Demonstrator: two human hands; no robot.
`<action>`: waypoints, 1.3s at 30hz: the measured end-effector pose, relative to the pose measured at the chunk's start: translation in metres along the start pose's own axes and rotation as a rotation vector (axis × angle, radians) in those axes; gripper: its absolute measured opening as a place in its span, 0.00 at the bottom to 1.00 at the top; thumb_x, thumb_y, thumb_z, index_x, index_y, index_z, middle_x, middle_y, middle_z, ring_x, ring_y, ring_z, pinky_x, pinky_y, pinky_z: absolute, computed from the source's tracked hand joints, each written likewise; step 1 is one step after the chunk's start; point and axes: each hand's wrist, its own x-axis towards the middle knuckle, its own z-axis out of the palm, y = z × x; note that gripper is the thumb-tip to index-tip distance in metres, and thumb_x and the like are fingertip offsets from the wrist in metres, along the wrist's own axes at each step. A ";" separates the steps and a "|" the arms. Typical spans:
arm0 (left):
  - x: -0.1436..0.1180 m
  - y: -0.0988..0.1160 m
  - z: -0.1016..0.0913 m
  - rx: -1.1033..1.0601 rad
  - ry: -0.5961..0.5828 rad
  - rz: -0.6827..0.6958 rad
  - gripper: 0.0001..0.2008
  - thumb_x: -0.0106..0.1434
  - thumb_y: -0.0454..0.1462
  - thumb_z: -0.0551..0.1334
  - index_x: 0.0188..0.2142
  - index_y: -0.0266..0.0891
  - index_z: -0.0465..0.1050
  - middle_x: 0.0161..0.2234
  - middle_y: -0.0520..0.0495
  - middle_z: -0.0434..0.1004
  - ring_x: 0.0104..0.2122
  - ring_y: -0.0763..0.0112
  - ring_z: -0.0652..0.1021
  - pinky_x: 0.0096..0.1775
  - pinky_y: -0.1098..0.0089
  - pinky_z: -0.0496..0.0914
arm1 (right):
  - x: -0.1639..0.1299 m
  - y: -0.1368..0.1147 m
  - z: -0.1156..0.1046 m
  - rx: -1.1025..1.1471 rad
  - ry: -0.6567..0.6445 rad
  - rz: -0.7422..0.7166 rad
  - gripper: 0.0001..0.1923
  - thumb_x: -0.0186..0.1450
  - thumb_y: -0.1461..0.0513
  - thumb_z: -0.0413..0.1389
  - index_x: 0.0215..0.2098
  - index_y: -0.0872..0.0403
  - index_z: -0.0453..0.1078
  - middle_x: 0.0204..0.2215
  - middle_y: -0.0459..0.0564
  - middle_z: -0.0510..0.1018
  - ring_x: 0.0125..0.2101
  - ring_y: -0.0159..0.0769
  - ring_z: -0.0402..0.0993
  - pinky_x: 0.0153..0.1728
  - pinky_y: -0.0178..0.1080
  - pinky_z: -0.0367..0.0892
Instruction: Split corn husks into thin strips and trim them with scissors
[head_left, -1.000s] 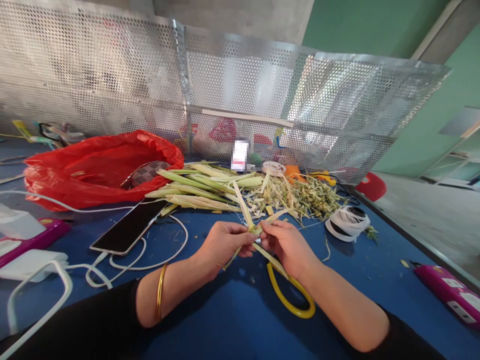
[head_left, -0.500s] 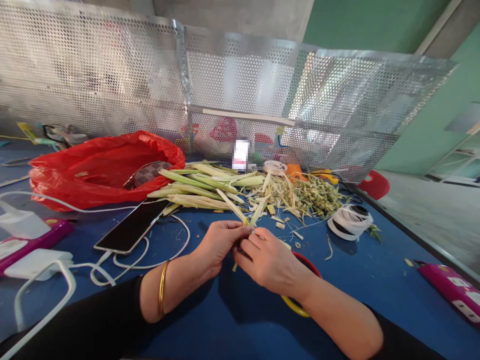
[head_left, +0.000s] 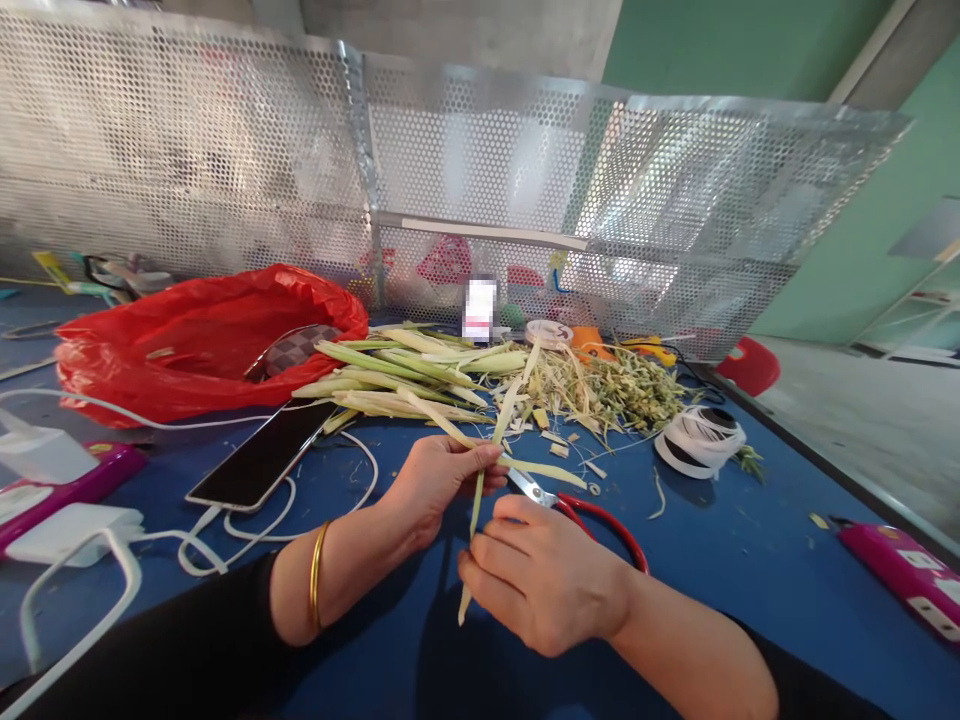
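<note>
The left hand (head_left: pixel 450 490) pinches crossed leaf strips (head_left: pixel 510 408) where they meet, thumb against fingers; the right hand (head_left: pixel 551 580), curled nearly closed, has hold of the tail nearest the body. The strips look light, thin and bendy, likely to split under hard tugging, so the crossing seems the best hold. Beyond lie scissors (head_left: pixel 532 488), then a leaf pile (head_left: pixel 420 365) on the tabletop (head_left: pixel 360 640).

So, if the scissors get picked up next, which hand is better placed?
Probably the right hand: it's nearer the red handles of the scissors, though it partly covers one pale strip. The left hand pinches the strips where they cross, so using it would likely mean letting go.
</note>
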 end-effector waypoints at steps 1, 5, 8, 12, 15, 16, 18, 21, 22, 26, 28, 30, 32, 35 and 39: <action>0.000 0.001 -0.001 0.004 -0.001 0.004 0.08 0.49 0.34 0.70 0.28 0.32 0.76 0.21 0.48 0.78 0.22 0.73 0.77 0.30 0.73 0.72 | 0.000 0.001 -0.001 0.008 0.000 -0.003 0.13 0.67 0.69 0.45 0.37 0.62 0.71 0.26 0.50 0.75 0.25 0.33 0.66 0.33 0.40 0.62; 0.001 0.005 -0.005 0.039 -0.038 0.061 0.12 0.47 0.38 0.72 0.28 0.31 0.77 0.22 0.48 0.78 0.22 0.74 0.76 0.29 0.74 0.70 | -0.005 0.015 -0.007 -0.066 0.132 0.321 0.14 0.68 0.62 0.49 0.49 0.62 0.65 0.33 0.55 0.77 0.35 0.39 0.70 0.41 0.43 0.62; -0.001 0.008 -0.006 0.094 -0.071 0.085 0.17 0.48 0.44 0.70 0.28 0.30 0.77 0.23 0.45 0.79 0.24 0.72 0.77 0.31 0.73 0.71 | -0.011 0.029 -0.011 -0.065 0.109 0.791 0.13 0.66 0.55 0.52 0.42 0.56 0.69 0.33 0.55 0.77 0.35 0.42 0.71 0.39 0.43 0.62; -0.003 0.008 -0.004 0.147 -0.096 0.078 0.21 0.52 0.50 0.66 0.29 0.30 0.77 0.24 0.43 0.79 0.25 0.70 0.77 0.31 0.72 0.70 | -0.017 0.037 -0.008 0.384 -0.142 1.089 0.14 0.68 0.58 0.48 0.27 0.53 0.67 0.21 0.45 0.74 0.23 0.32 0.68 0.26 0.33 0.59; -0.003 0.006 -0.003 0.199 -0.111 0.102 0.16 0.46 0.42 0.71 0.30 0.31 0.76 0.24 0.46 0.78 0.25 0.72 0.76 0.30 0.72 0.70 | -0.017 0.035 -0.004 0.495 -0.130 1.139 0.13 0.66 0.58 0.50 0.24 0.53 0.65 0.19 0.42 0.70 0.21 0.29 0.63 0.23 0.32 0.55; -0.003 0.005 -0.003 0.210 -0.113 0.111 0.15 0.45 0.40 0.72 0.30 0.31 0.76 0.24 0.47 0.78 0.24 0.73 0.75 0.30 0.73 0.70 | -0.016 0.034 -0.004 0.493 -0.122 1.140 0.12 0.66 0.59 0.51 0.24 0.53 0.64 0.19 0.41 0.69 0.21 0.29 0.62 0.23 0.31 0.54; -0.002 0.004 -0.002 0.208 -0.110 0.119 0.13 0.45 0.37 0.71 0.29 0.31 0.76 0.22 0.50 0.76 0.22 0.75 0.74 0.28 0.74 0.69 | -0.014 0.032 -0.005 0.521 -0.118 1.142 0.12 0.65 0.60 0.51 0.23 0.53 0.64 0.18 0.41 0.67 0.21 0.28 0.61 0.23 0.31 0.53; -0.002 0.005 -0.001 0.184 -0.089 0.114 0.09 0.47 0.35 0.70 0.27 0.30 0.76 0.19 0.51 0.75 0.20 0.77 0.72 0.27 0.75 0.67 | -0.013 0.032 -0.009 0.623 -0.106 1.170 0.12 0.63 0.61 0.52 0.22 0.53 0.63 0.18 0.40 0.66 0.21 0.28 0.61 0.23 0.31 0.53; -0.002 0.006 -0.001 0.180 -0.078 0.116 0.08 0.47 0.35 0.69 0.27 0.30 0.76 0.19 0.51 0.74 0.20 0.77 0.72 0.26 0.75 0.67 | -0.013 0.032 -0.011 0.661 -0.098 1.184 0.12 0.63 0.61 0.52 0.21 0.54 0.63 0.17 0.40 0.66 0.21 0.28 0.61 0.23 0.31 0.54; -0.001 0.008 -0.002 0.165 -0.057 0.120 0.08 0.47 0.34 0.70 0.27 0.30 0.76 0.20 0.49 0.75 0.21 0.76 0.72 0.27 0.75 0.67 | -0.013 0.035 -0.017 0.805 -0.071 1.240 0.12 0.62 0.60 0.53 0.22 0.54 0.66 0.16 0.41 0.68 0.21 0.29 0.64 0.25 0.32 0.57; -0.001 0.008 -0.004 0.162 -0.085 0.104 0.10 0.46 0.35 0.70 0.28 0.30 0.77 0.20 0.49 0.75 0.22 0.76 0.72 0.27 0.74 0.67 | -0.014 0.037 -0.015 0.890 -0.057 1.301 0.13 0.62 0.57 0.53 0.22 0.55 0.67 0.17 0.42 0.69 0.21 0.29 0.64 0.25 0.33 0.57; 0.000 0.007 -0.005 0.171 -0.133 0.084 0.13 0.45 0.36 0.71 0.31 0.31 0.77 0.21 0.50 0.75 0.22 0.76 0.72 0.27 0.74 0.67 | -0.015 0.038 -0.011 1.022 0.004 1.399 0.14 0.61 0.53 0.55 0.25 0.55 0.68 0.19 0.43 0.71 0.22 0.30 0.65 0.25 0.33 0.57; -0.001 0.007 -0.005 0.193 -0.198 0.054 0.16 0.44 0.36 0.72 0.33 0.32 0.77 0.24 0.49 0.76 0.22 0.76 0.73 0.28 0.73 0.67 | -0.016 0.038 -0.005 1.170 0.157 1.494 0.16 0.59 0.50 0.57 0.27 0.55 0.69 0.21 0.43 0.71 0.23 0.30 0.65 0.26 0.33 0.58; -0.004 0.006 -0.004 0.237 -0.287 -0.011 0.16 0.47 0.42 0.70 0.32 0.32 0.76 0.25 0.48 0.75 0.23 0.75 0.73 0.24 0.74 0.66 | -0.016 0.035 0.003 1.277 0.415 1.567 0.17 0.55 0.50 0.60 0.24 0.55 0.67 0.19 0.42 0.69 0.21 0.29 0.64 0.27 0.34 0.59; -0.008 0.004 -0.001 0.333 -0.274 -0.011 0.19 0.50 0.49 0.67 0.27 0.33 0.75 0.18 0.53 0.69 0.17 0.80 0.66 0.17 0.77 0.54 | -0.011 0.030 0.006 1.241 0.486 1.588 0.15 0.54 0.53 0.61 0.20 0.56 0.67 0.17 0.42 0.70 0.19 0.28 0.65 0.27 0.35 0.60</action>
